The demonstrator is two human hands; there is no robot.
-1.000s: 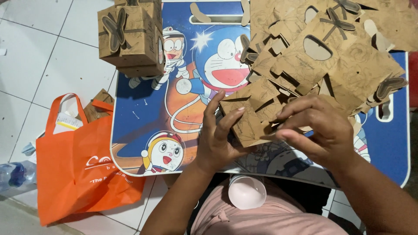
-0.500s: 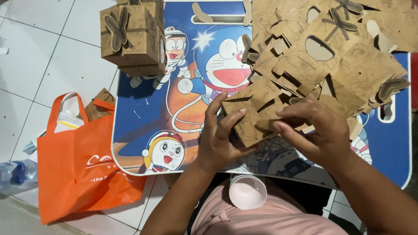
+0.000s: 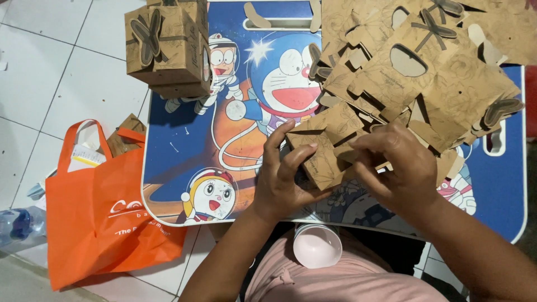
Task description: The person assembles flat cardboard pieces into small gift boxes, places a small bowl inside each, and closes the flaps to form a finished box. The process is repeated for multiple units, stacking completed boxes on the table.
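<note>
Hands meet over a brown cardboard blank [image 3: 321, 154] at the near middle of a small cartoon-printed table [image 3: 190, 168]. The left hand [image 3: 285, 179] grasps the blank from the left, fingers spread over its printed face and the thumb underneath, where it cannot be seen. The right hand [image 3: 400, 165] covers the blank's right side; its fingers curl down onto the card and pinch a flap, but the knuckles hide the exact hold and the flap's shape. How far the blank is folded cannot be told, since both hands cover much of it.

Behind the hands, a heap of flat blanks [image 3: 425, 72] of the same brown card spreads over the far right of the table. The sheets overlap so much that no count is possible, and the top frame edge cuts off the farthest ones. They hide most of the cartoon print there.

At the far left corner stand finished brown boxes [image 3: 168, 47] with dark bow shapes on them; the upper one is cut off by the frame.

On the tiled floor, left of the table, lies an orange bag [image 3: 106, 223], with a brown piece peeking out behind its handles. A clear plastic bottle [image 3: 19, 223] is half cut off at the left edge. A pale pink bowl [image 3: 317, 246] rests on the person's lap, just below the table's near edge.
</note>
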